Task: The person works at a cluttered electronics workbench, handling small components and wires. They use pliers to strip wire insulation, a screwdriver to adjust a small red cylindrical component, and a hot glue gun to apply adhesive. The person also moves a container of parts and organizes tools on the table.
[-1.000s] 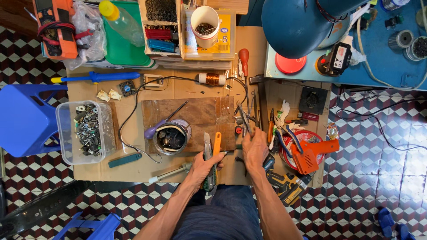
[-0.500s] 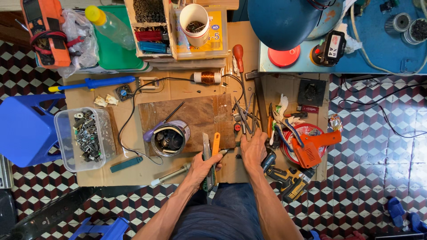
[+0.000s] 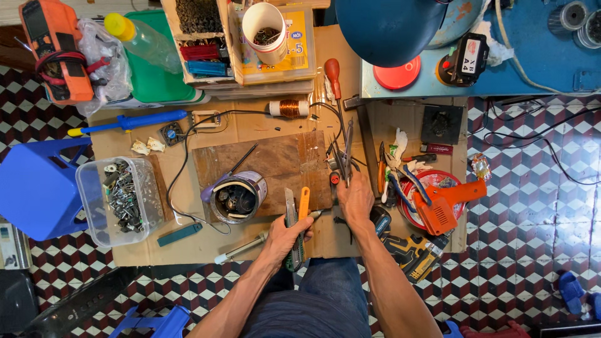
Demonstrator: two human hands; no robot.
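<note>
Left hand [image 3: 288, 235] covers the lower part of the orange-handled tool [image 3: 303, 206]; tool type can't be told. Right hand [image 3: 355, 200] hides the handles of the pliers [image 3: 346, 153]. Blue lamp shade [image 3: 391, 28] cut off by top edge, hides the worktop's [image 3: 263, 125] far right corner. Bits in clear tub [image 3: 122, 197] at left edge too small to ID.

Orange-handled knife [image 3: 299, 216] upright; tweezers [image 3: 346, 153], possibly pliers, pointing away.

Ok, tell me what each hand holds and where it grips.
Left hand grips a grey tool with an orange-handled one at their lower ends. Right hand grips thin metal pliers by the handles.
</note>
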